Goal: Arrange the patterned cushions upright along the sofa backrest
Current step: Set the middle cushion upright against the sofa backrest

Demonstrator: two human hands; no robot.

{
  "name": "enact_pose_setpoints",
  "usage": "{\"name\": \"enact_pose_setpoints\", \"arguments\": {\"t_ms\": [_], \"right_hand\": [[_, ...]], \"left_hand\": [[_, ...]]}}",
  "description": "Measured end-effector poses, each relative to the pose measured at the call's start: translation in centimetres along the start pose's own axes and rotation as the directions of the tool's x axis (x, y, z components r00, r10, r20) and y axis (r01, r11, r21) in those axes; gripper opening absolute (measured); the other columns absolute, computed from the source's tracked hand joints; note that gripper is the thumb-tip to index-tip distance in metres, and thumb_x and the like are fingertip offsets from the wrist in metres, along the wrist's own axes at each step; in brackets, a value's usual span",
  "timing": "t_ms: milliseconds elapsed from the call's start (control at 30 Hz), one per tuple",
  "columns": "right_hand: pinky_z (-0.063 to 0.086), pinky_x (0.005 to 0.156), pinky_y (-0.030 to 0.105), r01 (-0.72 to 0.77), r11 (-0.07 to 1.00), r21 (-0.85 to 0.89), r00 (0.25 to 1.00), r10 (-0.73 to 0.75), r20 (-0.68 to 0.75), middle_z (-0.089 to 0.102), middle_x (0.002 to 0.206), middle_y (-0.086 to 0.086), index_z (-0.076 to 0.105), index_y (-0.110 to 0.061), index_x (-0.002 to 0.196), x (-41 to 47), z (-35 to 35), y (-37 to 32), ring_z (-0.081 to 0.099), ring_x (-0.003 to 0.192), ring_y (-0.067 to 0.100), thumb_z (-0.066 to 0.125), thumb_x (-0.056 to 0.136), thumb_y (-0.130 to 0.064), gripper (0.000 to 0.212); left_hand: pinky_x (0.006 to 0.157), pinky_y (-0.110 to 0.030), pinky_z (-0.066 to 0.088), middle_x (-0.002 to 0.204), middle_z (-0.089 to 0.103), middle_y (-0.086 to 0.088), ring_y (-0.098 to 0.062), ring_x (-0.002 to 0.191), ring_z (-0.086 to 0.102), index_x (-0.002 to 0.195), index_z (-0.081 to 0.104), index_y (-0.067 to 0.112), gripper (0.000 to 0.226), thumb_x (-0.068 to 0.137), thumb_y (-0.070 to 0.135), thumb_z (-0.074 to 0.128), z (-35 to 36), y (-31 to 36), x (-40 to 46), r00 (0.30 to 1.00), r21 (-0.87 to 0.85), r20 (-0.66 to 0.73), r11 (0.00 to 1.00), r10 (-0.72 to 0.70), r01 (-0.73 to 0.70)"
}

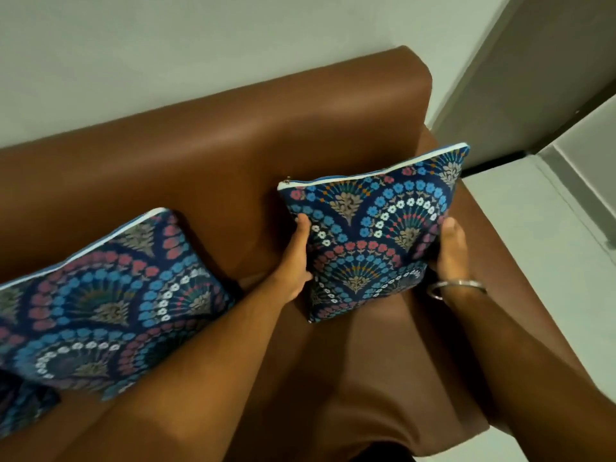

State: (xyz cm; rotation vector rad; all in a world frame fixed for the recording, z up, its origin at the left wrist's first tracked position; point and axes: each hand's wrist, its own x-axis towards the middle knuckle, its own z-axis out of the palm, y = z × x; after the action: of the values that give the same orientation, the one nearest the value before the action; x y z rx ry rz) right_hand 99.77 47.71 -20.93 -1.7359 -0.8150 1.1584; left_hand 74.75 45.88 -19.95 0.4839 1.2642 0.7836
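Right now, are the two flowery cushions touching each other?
Apart. The head view shows bare brown sofa and the left hand between the held cushion and the left cushion.

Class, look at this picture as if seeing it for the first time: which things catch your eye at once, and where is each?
The eye goes first to the bright blue flowered cushion at the right end of the brown sofa, standing upright, gripped at its sides by the left hand and the right hand. A second matching cushion leans against the backrest at the left. A silver bangle shines on the right wrist.
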Motion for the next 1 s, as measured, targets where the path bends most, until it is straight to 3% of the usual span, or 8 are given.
{"name": "enact_pose_setpoints", "arguments": {"t_ms": [100,233,333,433,600,800,933,1000], "right_hand": [[0.031,0.116,0.038,0.058,0.977,-0.203,0.997,-0.069,-0.046,0.037,0.156,0.013,0.032,-0.015,0.152,-6.8,3.0,2.3,0.037,0.142,0.027,0.045,0.065,-0.09,0.116],[0.02,0.121,0.048,0.2,0.892,-0.404,0.962,-0.1,0.254,0.021,0.162,0.02,0.024,-0.01,0.153,-17.0,11.0,6.2,0.019,0.15,0.033,0.033,0.069,-0.092,0.118],[0.029,0.117,0.053,0.225,0.902,-0.369,0.856,-0.002,0.518,0.026,0.162,0.007,0.021,-0.03,0.151,-21.6,17.6,6.2,0.027,0.147,0.028,0.047,0.074,-0.082,0.097],[0.029,0.114,0.037,0.153,0.922,-0.356,0.802,0.095,0.59,0.028,0.161,0.004,0.019,-0.024,0.156,-22.9,24.0,4.2,0.029,0.146,0.027,0.053,0.088,-0.061,0.084],[0.035,0.113,0.053,-0.055,0.938,-0.342,0.864,0.216,0.455,0.044,0.154,0.002,0.03,-0.037,0.15,-21.1,30.4,4.6,0.045,0.136,0.032,0.036,0.056,-0.1,0.113],[0.028,0.109,0.039,-0.064,0.922,-0.382,0.92,0.203,0.335,0.038,0.156,0.01,0.03,-0.015,0.151,-22.1,31.2,4.6,0.038,0.14,0.032,0.025,0.097,-0.062,0.072],[0.027,0.102,0.035,-0.051,0.917,-0.396,0.949,0.168,0.266,0.04,0.154,0.009,0.035,-0.017,0.149,-21.6,30.0,5.1,0.038,0.139,0.03,0.024,0.099,-0.059,0.066],[0.028,0.105,0.036,-0.027,0.911,-0.412,0.947,0.155,0.28,0.041,0.154,0.009,0.036,-0.018,0.148,-21.5,30.0,5.2,0.04,0.138,0.03,0.025,0.097,-0.061,0.067]], "left_hand": [[0.11,-0.039,0.03,0.16,0.034,0.002,-0.021,0.148,0.031,0.153,0.033,0.025,0.063,0.098,0.056,0.042,-4.4,-1.5,-5.2,0.995,0.118,-0.098,0.993,0.003,0.008],[0.09,-0.014,0.04,0.15,0.046,-0.001,-0.013,0.129,0.046,0.145,0.045,0.011,0.049,0.101,0.03,0.052,-14.1,-8.1,-14.0,0.961,0.11,-0.276,0.993,-0.02,0.052],[0.112,-0.031,0.037,0.143,0.056,-0.003,-0.017,0.132,0.049,0.129,0.059,0.021,0.032,0.099,0.031,0.056,-22.6,-12.3,-20.5,0.826,0.056,-0.562,0.998,0.04,-0.011],[0.119,-0.034,0.026,0.163,0.033,0.001,-0.018,0.146,0.033,0.156,0.032,0.024,0.069,0.096,0.052,0.048,-30.3,-11.7,-24.1,0.653,0.046,-0.749,0.992,0.112,-0.118],[0.114,-0.04,0.034,0.155,0.042,0.009,-0.008,0.136,0.045,0.158,0.025,0.03,0.084,0.087,0.075,0.025,-38.4,-5.8,-22.4,0.873,-0.036,-0.472,0.987,0.122,-0.157],[0.093,-0.036,0.05,0.154,0.045,0.005,-0.017,0.131,0.053,0.156,0.026,0.035,0.111,0.064,0.095,0.04,-38.9,-4.5,-19.6,0.905,-0.082,-0.405,0.98,0.131,-0.179],[0.105,-0.042,0.044,0.149,0.047,0.01,-0.013,0.126,0.053,0.154,0.025,0.036,0.102,0.069,0.091,0.039,-37.6,-3.8,-19.0,0.903,-0.063,-0.404,0.98,0.147,-0.188],[0.1,-0.035,0.045,0.136,0.051,0.017,-0.003,0.116,0.055,0.149,0.029,0.035,0.076,0.086,0.078,0.031,-37.4,-3.8,-18.9,0.896,-0.03,-0.416,0.982,0.156,-0.185]]}}
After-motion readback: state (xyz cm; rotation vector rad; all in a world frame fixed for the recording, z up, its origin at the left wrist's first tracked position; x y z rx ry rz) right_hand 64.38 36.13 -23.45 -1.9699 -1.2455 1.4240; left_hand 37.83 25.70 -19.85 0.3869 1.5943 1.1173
